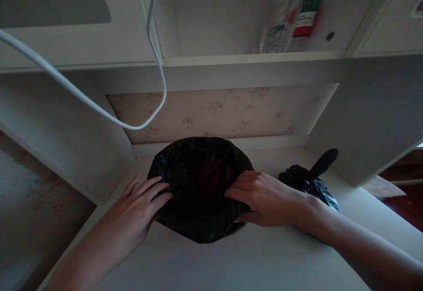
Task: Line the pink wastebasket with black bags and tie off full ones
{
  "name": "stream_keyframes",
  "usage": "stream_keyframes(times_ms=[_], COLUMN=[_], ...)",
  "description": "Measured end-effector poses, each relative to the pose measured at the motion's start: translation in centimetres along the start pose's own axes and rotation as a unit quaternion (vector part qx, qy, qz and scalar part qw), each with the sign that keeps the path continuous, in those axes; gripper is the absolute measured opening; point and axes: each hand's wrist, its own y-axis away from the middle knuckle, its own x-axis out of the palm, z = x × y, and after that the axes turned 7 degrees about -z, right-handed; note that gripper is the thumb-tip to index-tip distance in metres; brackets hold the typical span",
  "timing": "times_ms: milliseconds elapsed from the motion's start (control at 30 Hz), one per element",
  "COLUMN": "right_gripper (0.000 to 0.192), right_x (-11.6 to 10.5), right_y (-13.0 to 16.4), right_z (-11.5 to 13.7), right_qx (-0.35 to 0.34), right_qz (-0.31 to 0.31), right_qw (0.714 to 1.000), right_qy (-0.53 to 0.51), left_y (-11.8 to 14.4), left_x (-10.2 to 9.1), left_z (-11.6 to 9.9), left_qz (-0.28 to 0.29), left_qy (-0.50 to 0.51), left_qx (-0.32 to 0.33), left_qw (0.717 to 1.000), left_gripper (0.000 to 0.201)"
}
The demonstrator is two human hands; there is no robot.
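A black trash bag (198, 229) lines a round container in front of me, its wide mouth facing up. Whatever container is under the plastic is covered, and the inside is dark with a faint reddish patch. On the left rim, my left hand (142, 205) curls its slightly spread fingertips over the plastic; its thumb is hidden. At the right rim, my right hand (261, 198) pinches the bag's edge, fingers inside and thumb outside. Behind my right forearm lies a second black plastic bag (297, 177), bunched up and partly covered by the arm.
A white cable (132, 127) hangs in a loop at upper left. Above, a cabinet shelf (211, 59) holds a clear plastic container (279, 26) and a green and red bottle (309, 13). White side panels (373, 110) stand on both sides, with flowered wallpaper (214, 110) behind.
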Motion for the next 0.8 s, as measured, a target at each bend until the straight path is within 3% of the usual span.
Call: stream_keyframes(times_ms=[100,167,233,300,367,500,667,800], right_gripper=[0.012,0.008,0.013,0.014,0.013,0.014,0.034,0.051], right_x=[0.8,1.2,1.4,1.5,1.6,2.3,3.8,4.0], right_y=[-0.7,-1.3,-1.6,-1.7,-1.6,-0.6,1.2,2.3], right_z=[0.5,1.4,2.5,3.5,4.3,4.6,2.7,0.3], right_qx=[-0.017,-0.034,-0.044,-0.05,-0.051,-0.055,-0.08,-0.1], right_qz=[0.031,0.03,0.023,0.01,-0.013,-0.074,-0.184,-0.223], right_qw=[0.999,0.998,0.998,0.998,0.998,0.995,0.978,0.969], right_qy=[0.038,0.046,0.045,0.038,0.033,0.039,0.062,0.048], left_y=[0.1,-0.9,-2.3,-3.3,-3.7,-3.3,-2.5,-2.3], left_x=[-0.5,-0.7,-0.6,0.0,0.8,2.1,2.7,2.5], left_z=[-3.7,-7.0,-9.7,-11.0,-11.0,-9.0,-6.5,-4.9], left_qz=[-0.026,-0.049,-0.083,-0.106,-0.111,-0.126,-0.156,-0.161], left_qy=[-0.023,0.024,0.06,0.068,0.062,0.059,0.034,0.045], left_qx=[0.042,0.091,0.075,0.035,0.02,0.078,0.141,0.174], left_qw=[0.999,0.994,0.992,0.991,0.992,0.987,0.977,0.97], left_gripper=[0.078,0.077,0.065,0.051,0.043,0.039,0.033,0.043])
